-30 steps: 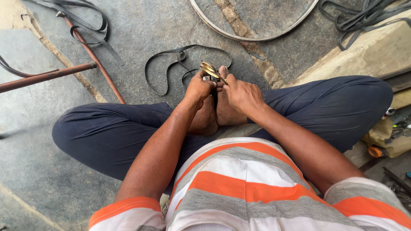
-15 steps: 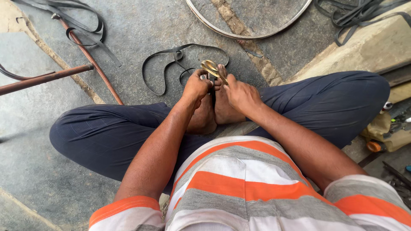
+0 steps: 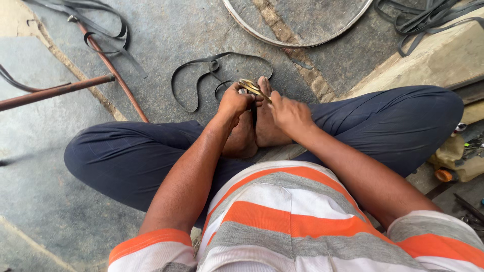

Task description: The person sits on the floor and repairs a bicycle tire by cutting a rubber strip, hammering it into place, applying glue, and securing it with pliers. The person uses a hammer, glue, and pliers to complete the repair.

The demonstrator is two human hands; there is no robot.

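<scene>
I sit cross-legged on a concrete floor, bare feet point(image 3: 254, 133) together. A pair of brass-coloured scissors point(image 3: 250, 86) sits above my toes, gripped by my right hand point(image 3: 288, 114). My left hand point(image 3: 234, 103) is closed on a thin black rubber strip point(image 3: 253, 117) that runs down between my feet. A longer looped piece of black rubber strip point(image 3: 201, 70) lies on the floor just beyond my hands.
A metal wheel rim point(image 3: 297, 40) lies at the top. Rusty rods point(image 3: 55, 91) cross the left side, with black rubber tubes point(image 3: 101, 25) near them. A stone slab point(image 3: 433, 60) and more rubber point(image 3: 428, 15) are at top right. Small tools and a bottle point(image 3: 454, 161) sit right.
My hands and scissors stay together above my toes; only the view has shifted slightly. No clear change in grip.
</scene>
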